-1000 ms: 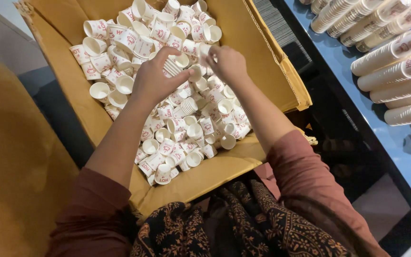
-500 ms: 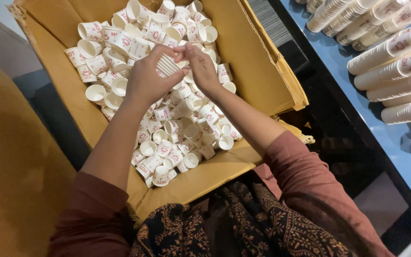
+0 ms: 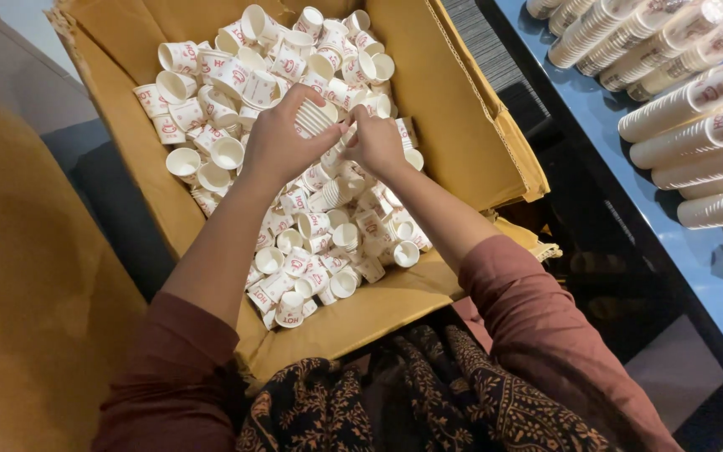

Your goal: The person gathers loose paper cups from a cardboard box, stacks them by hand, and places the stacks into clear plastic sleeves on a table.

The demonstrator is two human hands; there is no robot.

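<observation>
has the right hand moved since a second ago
Yes. The right hand has shifted left across the cardboard box, away from its right wall, and now meets the left hand at the stack of nested cups.

A packing or stockroom workspace. An open brown cardboard box (image 3: 453, 125) sits heaped with small white paper cups (image 3: 294, 209) printed in red. Beside it, a blue table (image 3: 696, 243) carries long nested stacks of cups (image 3: 688, 100) lying in rows, suggesting bulk sorting work.
</observation>
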